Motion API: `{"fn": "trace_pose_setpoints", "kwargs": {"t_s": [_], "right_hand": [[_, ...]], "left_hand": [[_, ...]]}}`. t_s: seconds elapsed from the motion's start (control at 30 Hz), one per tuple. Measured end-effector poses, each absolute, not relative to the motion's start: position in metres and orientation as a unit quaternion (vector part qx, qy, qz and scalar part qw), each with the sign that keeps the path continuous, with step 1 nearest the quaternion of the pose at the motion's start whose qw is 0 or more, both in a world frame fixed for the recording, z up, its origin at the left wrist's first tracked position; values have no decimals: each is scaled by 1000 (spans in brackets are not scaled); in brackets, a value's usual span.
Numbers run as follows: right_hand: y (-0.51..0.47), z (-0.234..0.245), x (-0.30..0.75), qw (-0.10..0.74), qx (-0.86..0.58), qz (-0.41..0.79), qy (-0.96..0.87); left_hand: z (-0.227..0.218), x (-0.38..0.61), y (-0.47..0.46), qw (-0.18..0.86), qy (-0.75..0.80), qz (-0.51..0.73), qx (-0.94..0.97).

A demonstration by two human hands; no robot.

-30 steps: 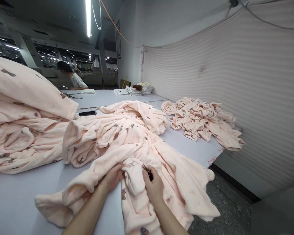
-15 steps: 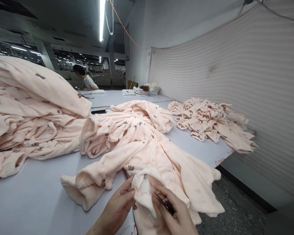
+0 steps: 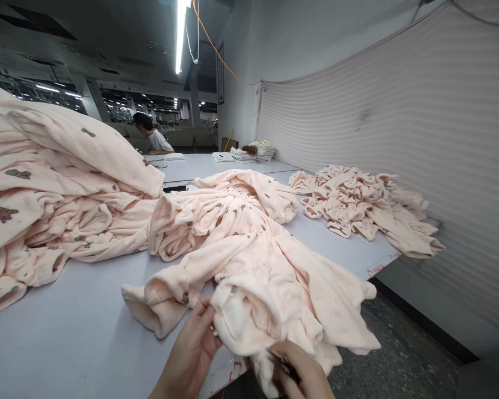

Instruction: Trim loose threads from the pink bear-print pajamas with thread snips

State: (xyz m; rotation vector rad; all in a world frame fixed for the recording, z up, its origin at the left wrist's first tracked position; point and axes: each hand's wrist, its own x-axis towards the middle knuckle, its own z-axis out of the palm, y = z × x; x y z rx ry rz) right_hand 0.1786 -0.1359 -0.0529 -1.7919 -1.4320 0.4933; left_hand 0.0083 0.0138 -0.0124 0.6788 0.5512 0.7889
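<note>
A pale pink plush garment (image 3: pixel 270 260) with small brown bear and bow prints lies across the table, its near part hanging over the edge. My left hand (image 3: pixel 197 346) pinches the rim of its round opening, where a small grey mark and white inner cloth show. My right hand (image 3: pixel 301 368) is closed around small black thread snips (image 3: pixel 283 366), blurred by motion, just below the opening, close to the hanging cloth. One sleeve (image 3: pixel 160 305) lies to the left of my left hand, its end gaping.
Similar pink garments form a large heap (image 3: pixel 66 194) on the left and a smaller pile (image 3: pixel 353 202) at the right. White stacks (image 3: pixel 243 154) and a dark flat object (image 3: pixel 174 189) lie farther back on the table (image 3: pixel 95 332). A person (image 3: pixel 156 136) is beyond. A striped sheet (image 3: pixel 378 111) covers the right wall.
The garment's opening has turned wider toward me. My right hand with the snips has moved down, away from the opening's inside. The view has shifted slightly left.
</note>
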Motion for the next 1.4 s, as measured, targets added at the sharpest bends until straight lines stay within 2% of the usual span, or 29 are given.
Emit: {"fn": "trace_pose_setpoints", "kwargs": {"t_s": [0.13,0.2,0.3,0.37,0.43,0.5,0.6,0.7,0.9,1.07,1.23,1.33,1.4], "right_hand": [[-130,-39,189,521,-664,325,-428],[-127,-41,192,567,-642,358,-372],[-124,-47,191,607,-617,391,-314],[-123,-49,187,611,-613,391,-313],[-124,-47,182,599,-630,357,-343],[-129,-41,178,564,-668,283,-394],[-139,-24,180,450,-732,158,-487],[-143,-2,185,344,-743,133,-559],[-139,12,183,269,-766,48,-582],[-139,-8,180,302,-763,28,-570],[-123,-20,185,288,-810,-33,-511],[-118,-15,189,293,-816,19,-497],[-119,-10,190,315,-786,65,-528]], "left_hand": [[-4,-25,59,734,250,562,287],[-2,-39,71,734,226,573,287],[-2,-32,56,747,243,431,443],[-5,-10,28,662,240,258,662],[-9,16,1,552,195,174,792],[-15,37,-19,489,236,194,817],[-26,48,-30,461,279,276,796],[-33,44,-30,454,270,338,779],[-34,40,-31,466,280,356,760],[-28,38,-30,503,321,358,718],[-23,40,-16,682,263,209,650],[-26,41,-8,799,284,183,498],[-28,42,-6,838,288,198,418]]}}
